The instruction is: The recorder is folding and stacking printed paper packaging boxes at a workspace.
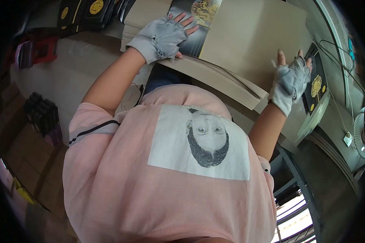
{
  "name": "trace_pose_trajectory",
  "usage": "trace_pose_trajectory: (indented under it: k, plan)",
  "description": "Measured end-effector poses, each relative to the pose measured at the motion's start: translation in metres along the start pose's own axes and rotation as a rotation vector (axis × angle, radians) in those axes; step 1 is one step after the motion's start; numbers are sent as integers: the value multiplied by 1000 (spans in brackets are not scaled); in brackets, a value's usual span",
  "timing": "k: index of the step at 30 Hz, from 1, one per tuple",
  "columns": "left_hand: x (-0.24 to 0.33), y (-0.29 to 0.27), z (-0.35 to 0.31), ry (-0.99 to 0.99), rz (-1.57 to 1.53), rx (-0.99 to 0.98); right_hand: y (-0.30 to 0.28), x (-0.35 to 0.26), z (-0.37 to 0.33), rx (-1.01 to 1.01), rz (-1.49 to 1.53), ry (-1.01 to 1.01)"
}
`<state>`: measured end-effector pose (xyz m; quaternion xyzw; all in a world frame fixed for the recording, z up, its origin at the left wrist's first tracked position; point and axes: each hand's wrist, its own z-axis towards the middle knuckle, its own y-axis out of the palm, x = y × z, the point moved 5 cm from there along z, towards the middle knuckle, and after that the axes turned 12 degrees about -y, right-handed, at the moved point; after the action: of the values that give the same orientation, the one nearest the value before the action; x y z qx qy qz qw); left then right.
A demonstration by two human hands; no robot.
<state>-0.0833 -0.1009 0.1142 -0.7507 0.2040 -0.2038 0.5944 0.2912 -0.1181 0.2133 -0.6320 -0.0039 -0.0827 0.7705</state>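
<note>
- left glove (160, 38) and right glove (290, 81): matt cloth, rough, frayed;
- far black printed sheet (195, 42): glossy, smooth paper;
- broad beige board (251, 36) beside it: matt, smooth cardboard;
- near pink shirt (162, 198): matt cloth

Cardboard (251, 36) — ahead, fan (359, 131) — far right

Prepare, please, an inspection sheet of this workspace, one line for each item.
Surface: largely covered by beige boards.
Job's things: dark sheet with a gold picture, beside the large beige board; black sheets with gold emblems, at right.
Clutter: red plastic item, at left.
Hands: left hand, gloved, fingers spread over the dark sheet; right hand, gloved, near the black sheets; contact unclear.
Cables: thin cables near a white socket.
Surroundings: fan at right; dark boxes at left.
</note>
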Motion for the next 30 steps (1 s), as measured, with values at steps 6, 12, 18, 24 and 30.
trace_pose_trajectory:
  k: [6,12,18,24,30]
  plan:
    - [4,-2,4,13,10,-4,69,-107,-23,-101,1265,-17]
    - [1,2,-1,-2,-48,5,84,-165,-5,-377,1554,443]
    - [-1,6,1,-2,5,56,135,-173,8,-401,1878,321]
    - [-5,10,-4,-10,-100,7,112,-192,7,-418,1435,-196]
    - [-4,10,-3,-6,-67,-16,151,-197,3,-795,1538,351]
